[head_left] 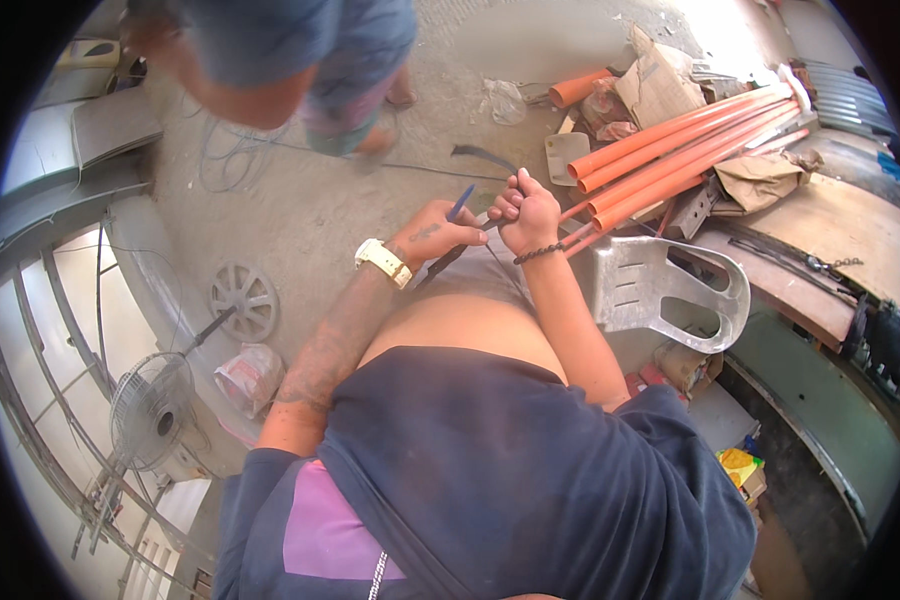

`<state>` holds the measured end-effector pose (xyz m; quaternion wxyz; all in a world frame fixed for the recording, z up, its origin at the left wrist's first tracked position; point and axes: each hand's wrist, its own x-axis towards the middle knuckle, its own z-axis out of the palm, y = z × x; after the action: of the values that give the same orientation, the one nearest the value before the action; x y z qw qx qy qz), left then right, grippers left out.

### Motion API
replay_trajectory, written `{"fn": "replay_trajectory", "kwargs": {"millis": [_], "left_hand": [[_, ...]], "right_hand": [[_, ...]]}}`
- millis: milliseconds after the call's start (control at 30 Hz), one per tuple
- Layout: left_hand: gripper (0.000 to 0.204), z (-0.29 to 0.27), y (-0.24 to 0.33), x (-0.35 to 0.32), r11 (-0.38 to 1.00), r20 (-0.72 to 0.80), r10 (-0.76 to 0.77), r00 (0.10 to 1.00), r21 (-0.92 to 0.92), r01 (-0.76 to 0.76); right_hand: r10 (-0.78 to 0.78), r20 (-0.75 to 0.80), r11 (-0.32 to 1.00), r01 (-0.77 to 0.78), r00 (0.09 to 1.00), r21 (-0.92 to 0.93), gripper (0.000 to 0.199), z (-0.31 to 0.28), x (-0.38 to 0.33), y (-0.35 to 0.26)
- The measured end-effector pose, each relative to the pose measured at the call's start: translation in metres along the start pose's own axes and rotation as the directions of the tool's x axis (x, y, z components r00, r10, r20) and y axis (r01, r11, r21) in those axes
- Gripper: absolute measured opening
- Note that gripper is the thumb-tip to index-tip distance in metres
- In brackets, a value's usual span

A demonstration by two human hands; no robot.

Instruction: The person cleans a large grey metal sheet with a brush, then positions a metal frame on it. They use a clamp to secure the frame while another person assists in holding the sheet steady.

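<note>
Grey pedestal fan (153,412) at far L, pole running up to a round spoked base (238,300); plastic bag (248,378) just R of the fan. Up top, another person (260,45), blurred. Mid-frame: L hand (438,230), pale watch (382,262) on wrist, fingers curled round a slim blue tool (461,203) (pen or knife, can't tell), thumb pressed in twd the R hand (530,215). Work's underway, I'd judge: black strip (485,153) is picked up & held, no cut-off pcs or fixing visible, so some handling's prob. left; how much, can't tell. Strip's in front of the waist: narrow, bendy, running from the R fist to a loose end, upper L. Dark length also shows btwn hands & by L wrist, prob. same pc, can't confirm. R grip: fist closed on strip, dark bead bracelet (538,254) below. Further R: grey plastic chair (650,300), dusty, w/ orange plastic pipes (670,135) bundled above it, cardboard (660,88) behind them.
</note>
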<state>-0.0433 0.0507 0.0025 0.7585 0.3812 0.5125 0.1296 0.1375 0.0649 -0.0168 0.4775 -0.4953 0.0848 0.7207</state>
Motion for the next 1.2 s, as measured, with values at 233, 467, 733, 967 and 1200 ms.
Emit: {"fn": "replay_trajectory", "kwargs": {"millis": [233,467,733,967,1200], "left_hand": [[0.027,0.0,-0.01,-0.005,0.997,0.033,-0.034,0.999,0.065,0.032],[0.035,0.002,-0.017,-0.02,0.975,0.103,0.074,0.992,0.204,-0.094],[0.028,-0.013,-0.023,-0.028,0.97,0.071,-0.057,0.996,0.239,0.039],[0.026,-0.02,-0.021,-0.033,0.965,0.038,0.007,0.999,0.261,-0.017],[0.028,-0.032,-0.007,-0.048,0.914,0.107,0.078,0.991,0.39,-0.114]], "right_hand": [[-0.049,-0.011,0.998,0.05,0.999,0.041,0.026,-0.019,0.0,-0.008],[-0.056,0.058,0.998,0.055,0.997,0.019,0.025,-0.008,0.002,-0.011],[-0.191,0.038,0.836,0.182,0.981,-0.517,0.024,-0.06,-0.002,-0.021],[-0.491,0.572,-0.457,0.364,0.657,-0.811,0.049,-0.042,-0.09,-0.013],[0.292,0.449,0.073,0.449,0.844,-0.891,0.049,0.005,-0.077,0.0]]}}
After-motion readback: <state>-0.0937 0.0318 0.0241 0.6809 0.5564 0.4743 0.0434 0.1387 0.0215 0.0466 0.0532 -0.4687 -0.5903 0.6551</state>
